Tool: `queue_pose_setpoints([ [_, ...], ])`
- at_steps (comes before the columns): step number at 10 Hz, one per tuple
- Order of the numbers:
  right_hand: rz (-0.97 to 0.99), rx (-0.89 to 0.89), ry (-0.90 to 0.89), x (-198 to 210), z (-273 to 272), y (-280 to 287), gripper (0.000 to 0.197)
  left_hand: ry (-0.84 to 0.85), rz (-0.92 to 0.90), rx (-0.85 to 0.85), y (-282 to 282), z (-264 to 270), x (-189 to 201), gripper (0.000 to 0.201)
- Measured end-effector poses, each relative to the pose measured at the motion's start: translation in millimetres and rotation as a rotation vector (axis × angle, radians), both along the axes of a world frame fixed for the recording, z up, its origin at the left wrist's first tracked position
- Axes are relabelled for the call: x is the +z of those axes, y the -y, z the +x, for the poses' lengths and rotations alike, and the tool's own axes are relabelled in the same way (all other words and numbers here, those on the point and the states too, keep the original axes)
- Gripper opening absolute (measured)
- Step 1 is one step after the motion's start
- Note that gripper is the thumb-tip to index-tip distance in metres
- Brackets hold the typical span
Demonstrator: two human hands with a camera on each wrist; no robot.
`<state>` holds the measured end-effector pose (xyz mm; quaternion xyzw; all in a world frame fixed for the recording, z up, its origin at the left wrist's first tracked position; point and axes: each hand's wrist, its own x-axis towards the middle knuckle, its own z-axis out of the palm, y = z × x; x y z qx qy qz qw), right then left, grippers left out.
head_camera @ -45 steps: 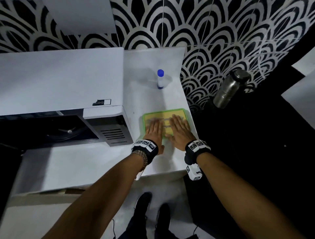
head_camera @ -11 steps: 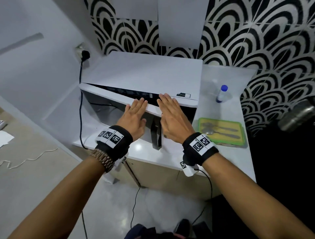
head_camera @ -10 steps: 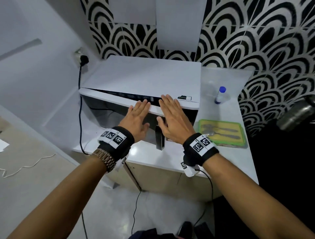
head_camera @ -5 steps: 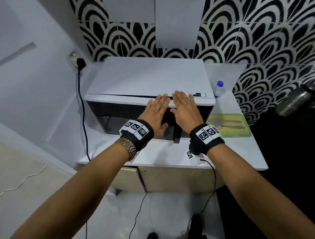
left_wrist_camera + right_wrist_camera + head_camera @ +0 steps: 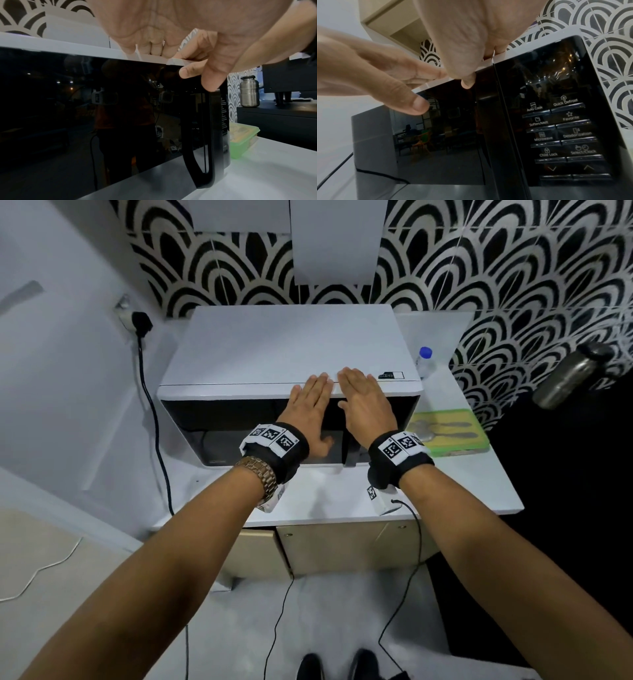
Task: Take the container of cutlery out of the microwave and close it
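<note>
1. Left hand (image 5: 310, 405) and right hand (image 5: 364, 404): flat, fingers straight, pressing the white-topped, black-fronted microwave's (image 5: 287, 356) shut door at its top edge.
2. Right-wrist view alone shows the control panel (image 5: 556, 121).
3. Green-lidded clear container of cutlery (image 5: 448, 433): on the white counter (image 5: 479, 491), right of the microwave, near the edge.

Container (image 5: 448, 430) partly hidden behind right wrist; flask (image 5: 568, 378) blurred; shoes (image 5: 337, 666) cut off.

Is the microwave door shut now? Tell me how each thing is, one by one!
Microwave door: shut.
Green container: lid on, spoons inside, on the counter right of the microwave.
Small bottle: upright, blue cap on.
Metal flask: cap on.
Plug: in the wall socket.
Left hand: flat on the door's top edge.
Right hand: flat beside it.
</note>
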<state>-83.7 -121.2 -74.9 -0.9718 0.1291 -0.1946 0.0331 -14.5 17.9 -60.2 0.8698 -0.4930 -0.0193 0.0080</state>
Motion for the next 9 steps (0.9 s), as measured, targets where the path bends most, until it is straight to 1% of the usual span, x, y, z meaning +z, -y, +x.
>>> queue_pose_setpoints([
  [2, 0.005, 0.022, -0.003, -3, -1, 1, 0.056, 0.006, 0.022, 0.038, 1, -5, 3, 0.113],
  [3, 0.01, 0.028, 0.015, -5, -1, 2, 0.056, 0.005, 0.009, 0.049, 2, -6, 5, 0.113],
  [6, 0.042, 0.029, -0.004, -5, -4, 0, 0.059, -0.003, -0.006, 0.08, 2, -12, 4, 0.114],
  [8, 0.086, 0.046, -0.083, 10, -7, -2, 0.062, -0.071, 0.026, 0.043, -1, -4, 18, 0.112],
  [9, 0.127, 0.079, -0.193, 28, -8, -1, 0.062, -0.107, 0.047, 0.089, -4, 7, 28, 0.113],
])
